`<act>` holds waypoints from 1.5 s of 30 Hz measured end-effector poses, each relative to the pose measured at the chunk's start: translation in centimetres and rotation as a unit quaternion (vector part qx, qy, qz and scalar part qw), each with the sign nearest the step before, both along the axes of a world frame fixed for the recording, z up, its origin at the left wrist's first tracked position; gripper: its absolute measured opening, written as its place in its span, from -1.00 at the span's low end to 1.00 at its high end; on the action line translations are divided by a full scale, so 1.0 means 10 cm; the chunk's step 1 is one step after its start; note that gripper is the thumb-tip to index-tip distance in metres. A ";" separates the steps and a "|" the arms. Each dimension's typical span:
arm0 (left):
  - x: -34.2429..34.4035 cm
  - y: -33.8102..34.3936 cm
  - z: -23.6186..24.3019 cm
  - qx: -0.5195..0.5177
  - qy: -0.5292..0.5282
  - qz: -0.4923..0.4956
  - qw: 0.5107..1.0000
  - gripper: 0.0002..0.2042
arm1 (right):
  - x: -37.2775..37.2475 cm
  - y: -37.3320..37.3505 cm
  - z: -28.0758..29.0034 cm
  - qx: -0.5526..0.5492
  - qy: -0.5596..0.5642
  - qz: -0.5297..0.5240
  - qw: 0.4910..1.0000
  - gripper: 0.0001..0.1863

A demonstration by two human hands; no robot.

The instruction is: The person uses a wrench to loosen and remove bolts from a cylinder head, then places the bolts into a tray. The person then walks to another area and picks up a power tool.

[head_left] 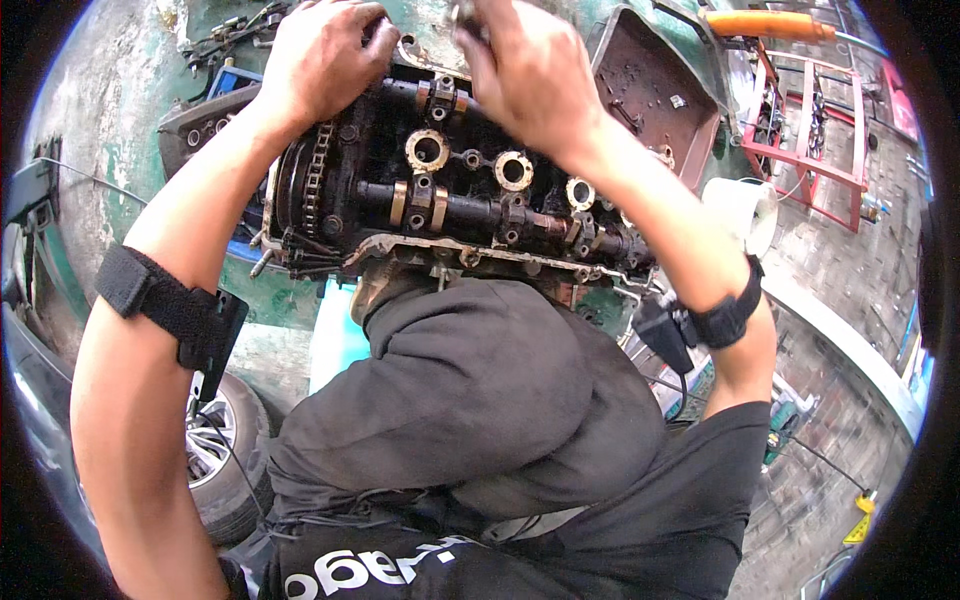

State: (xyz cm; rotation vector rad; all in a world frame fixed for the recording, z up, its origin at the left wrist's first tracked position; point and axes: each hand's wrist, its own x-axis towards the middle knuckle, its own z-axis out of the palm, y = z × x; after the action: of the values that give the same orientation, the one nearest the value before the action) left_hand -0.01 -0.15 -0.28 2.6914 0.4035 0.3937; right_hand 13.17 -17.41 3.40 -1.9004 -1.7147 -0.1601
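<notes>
The engine cylinder head [450,190] fills the upper middle of the view, lying across a worn green bench [110,90] with its long axis running from about ten o'clock down to four o'clock. It looks like a heavy, rigid metal casting, black with oil, so likely slick to the touch; the safest purchase would be its thick outer edges and end faces rather than the camshaft [470,212] or the round spark-plug wells (those are finer, machined surfaces). The timing chain [315,170] hangs at its nine o'clock end.

At two o'clock from the head sits a rusty brown metal tray [655,95], and further out a red tubular frame [810,130]. A car wheel [215,450] shows at seven o'clock, below the bench.

The left hand [320,60] rests at eleven o'clock on the far edge of the head, fingers curled over it, loosely closed against the metal. The right hand [525,75] is at twelve o'clock, fingers bunched tight around what seems to be a small metal part or tool at the fingertips; motion blur there keeps me from telling just what it is.

Both forearms wear black straps, the left one [165,305] carrying a small black device.
</notes>
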 end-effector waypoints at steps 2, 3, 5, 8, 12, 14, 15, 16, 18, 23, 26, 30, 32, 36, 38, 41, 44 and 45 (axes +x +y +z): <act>0.00 0.00 -0.01 0.013 -0.001 -0.009 1.000 -0.72 | -0.18 -0.28 0.07 0.026 0.008 0.082 0.996 -0.76; 0.00 0.00 -0.01 0.020 0.000 -0.012 1.000 -0.72 | -0.27 -0.51 0.12 -0.035 0.028 0.099 0.994 -0.74; -0.01 0.00 -0.01 0.032 0.001 -0.011 0.999 -0.71 | -0.34 -0.89 0.20 -0.056 0.004 0.150 0.987 -0.62; -0.01 0.00 0.02 0.024 -0.012 -0.022 0.999 -0.71 | -0.37 -1.34 0.23 -0.088 0.116 0.046 0.988 -0.65; 0.00 -0.02 0.05 0.009 -0.005 -0.022 1.000 -0.71 | -0.38 -1.65 0.13 -0.041 0.401 -0.149 0.903 -0.84; 0.00 -0.03 0.05 0.014 -0.006 -0.014 1.000 -0.72 | -0.36 -1.71 0.08 -0.001 0.563 -0.200 0.802 -0.82; 0.00 -0.04 0.05 0.016 -0.004 -0.009 1.000 -0.72 | -0.34 -1.72 0.05 0.025 0.629 -0.216 0.746 -0.81; 0.00 -0.03 0.04 0.017 -0.010 -0.013 1.000 -0.72 | -0.30 -1.71 0.02 0.036 0.651 -0.233 0.722 -0.80; 0.00 -0.02 0.04 0.019 -0.018 -0.019 0.999 -0.72 | -0.18 -1.69 0.00 -0.040 0.632 -0.329 0.701 -0.81; -0.01 0.00 0.03 -0.007 0.000 -0.034 0.999 -0.72 | 0.40 -1.55 0.08 -0.174 0.589 -0.389 0.686 -0.70; -0.01 0.00 0.03 0.005 -0.003 -0.036 0.999 -0.73 | 0.82 -1.26 0.02 -0.188 0.506 -0.390 0.746 -0.67; 0.00 -0.01 0.04 0.013 0.003 -0.029 0.999 -0.73 | 1.06 -0.58 -0.21 -0.076 0.503 -0.324 0.798 -0.76; 0.00 -0.01 0.04 0.005 -0.004 -0.028 1.000 -0.73 | 0.99 -0.25 -0.25 -0.100 0.421 -0.343 0.834 -0.73; 0.01 0.00 0.04 0.009 0.020 -0.019 1.000 -0.72 | 0.50 0.11 -0.21 -0.070 0.252 -0.235 0.936 -0.62; 0.01 0.00 0.04 0.017 0.021 -0.021 0.999 -0.71 | 0.24 0.13 -0.16 -0.050 0.164 -0.117 0.978 -0.75; 0.02 -0.01 0.04 0.011 -0.001 -0.015 1.000 -0.69 | -0.17 -0.21 -0.11 -0.047 0.073 0.027 0.996 -0.77; 0.00 -0.01 0.03 0.008 0.014 -0.012 1.000 -0.71 | -0.41 -0.79 0.03 -0.084 0.048 0.102 0.990 -0.72; -0.01 -0.01 0.02 0.006 0.018 -0.007 1.000 -0.71 | -0.40 -0.97 0.08 -0.079 0.055 0.107 0.990 -0.71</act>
State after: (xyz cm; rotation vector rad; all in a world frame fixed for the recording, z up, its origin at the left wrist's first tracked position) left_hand -0.06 -0.23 -0.10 2.7154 0.3926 0.3461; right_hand 9.13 -27.09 4.16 -1.7824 -1.8879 0.1634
